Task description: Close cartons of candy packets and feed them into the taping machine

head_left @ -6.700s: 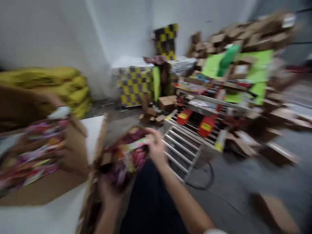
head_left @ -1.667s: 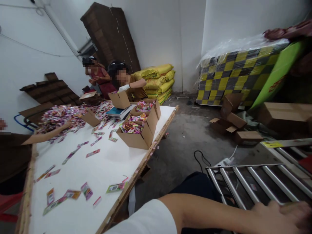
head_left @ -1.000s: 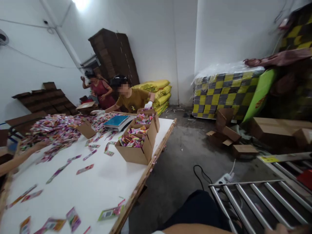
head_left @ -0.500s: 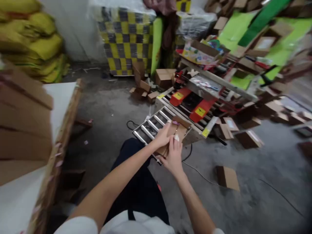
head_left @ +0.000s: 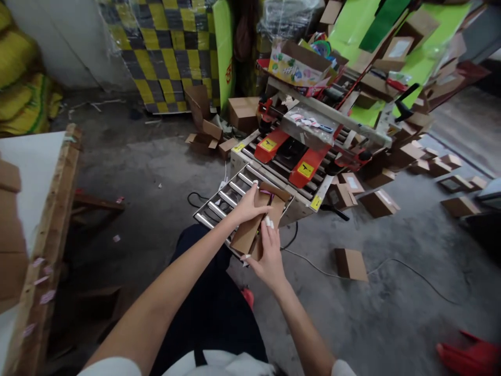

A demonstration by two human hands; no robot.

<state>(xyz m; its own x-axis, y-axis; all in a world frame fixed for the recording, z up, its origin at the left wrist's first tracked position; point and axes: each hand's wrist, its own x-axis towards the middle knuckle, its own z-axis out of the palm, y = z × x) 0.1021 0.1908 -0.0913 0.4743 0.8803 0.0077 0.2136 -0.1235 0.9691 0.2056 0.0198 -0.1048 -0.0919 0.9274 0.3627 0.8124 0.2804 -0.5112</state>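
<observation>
A small brown cardboard box (head_left: 243,239) rests at the end of a short roller conveyor (head_left: 219,205), its far end flap standing up. Between its long top flaps a gap shows, with a bit of something purple inside near the far end. My left hand (head_left: 246,207) grips the box's left side, thumb lying over the top flap. With fingers on the right flap and thumb at the near end, my right hand (head_left: 271,258) holds the box from the right. White coverings wrap several fingertips. What lies deeper in the box is hidden.
A carton sealing machine (head_left: 291,151) with red guides joins the conveyor's far end. An open printed carton (head_left: 299,62) sits on top of it. At left stands a wood-edged table (head_left: 50,219). A small box (head_left: 351,263), a cable (head_left: 313,269) and several cartons lie on the floor.
My view has turned, so the surroundings sit further left and higher. My hands have moved a little apart on the box, and the gap between its top flaps shows more.
</observation>
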